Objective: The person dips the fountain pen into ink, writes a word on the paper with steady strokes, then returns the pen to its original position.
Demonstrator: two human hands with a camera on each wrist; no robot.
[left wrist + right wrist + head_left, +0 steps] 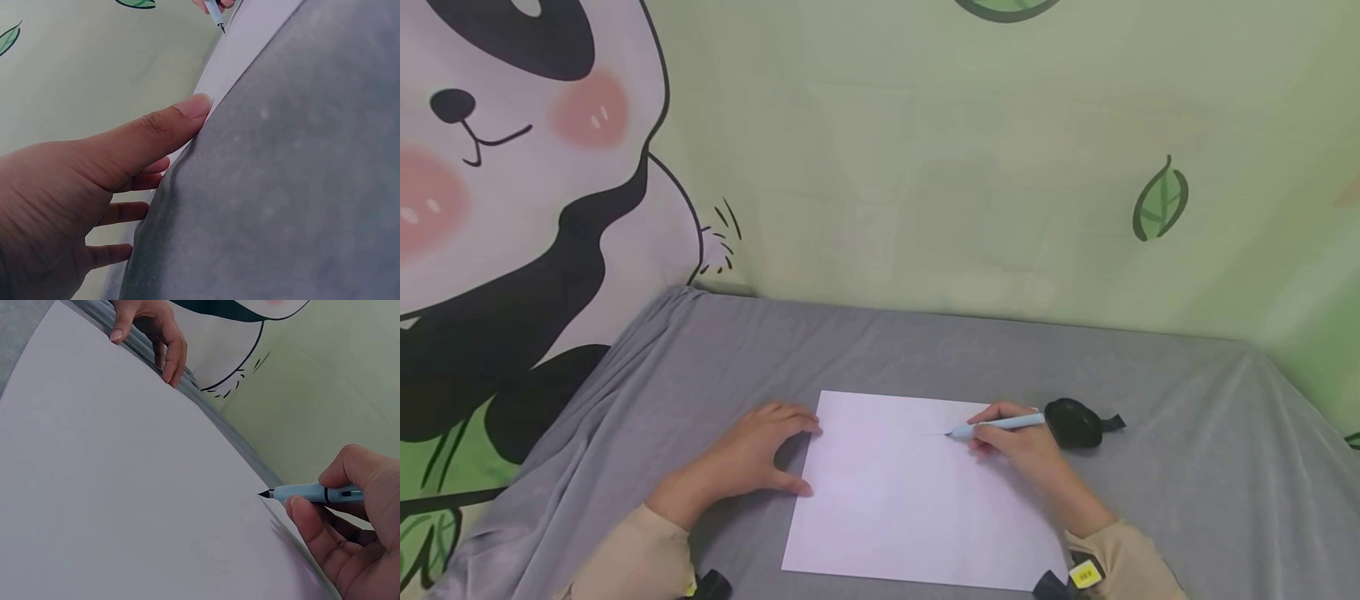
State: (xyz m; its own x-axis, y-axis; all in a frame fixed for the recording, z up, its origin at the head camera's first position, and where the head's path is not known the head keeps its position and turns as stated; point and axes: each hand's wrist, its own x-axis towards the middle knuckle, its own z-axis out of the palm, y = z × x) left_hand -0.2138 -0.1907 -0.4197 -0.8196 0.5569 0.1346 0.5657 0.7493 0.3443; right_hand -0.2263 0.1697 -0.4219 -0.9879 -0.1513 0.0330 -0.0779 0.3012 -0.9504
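A white sheet of paper (880,508) lies on the grey cloth. My right hand (1011,437) pinches a light blue pen (1007,422) between thumb and fingers, its dark tip at the upper part of the sheet. A thin faint line (931,434) runs left from that tip. At the sheet's left edge rests my left hand (752,454), thumb and fingers spread, with the thumb (194,107) touching the paper's edge in the left wrist view. In the right wrist view, the pen (306,492) has its black point at the paper's surface.
A black rounded object (1075,422) with a short strap lies just beyond the right hand. Grey cloth (1210,467) covers the table, with folds at the left. Behind stands a pale green backdrop (925,192) with a panda and leaves.
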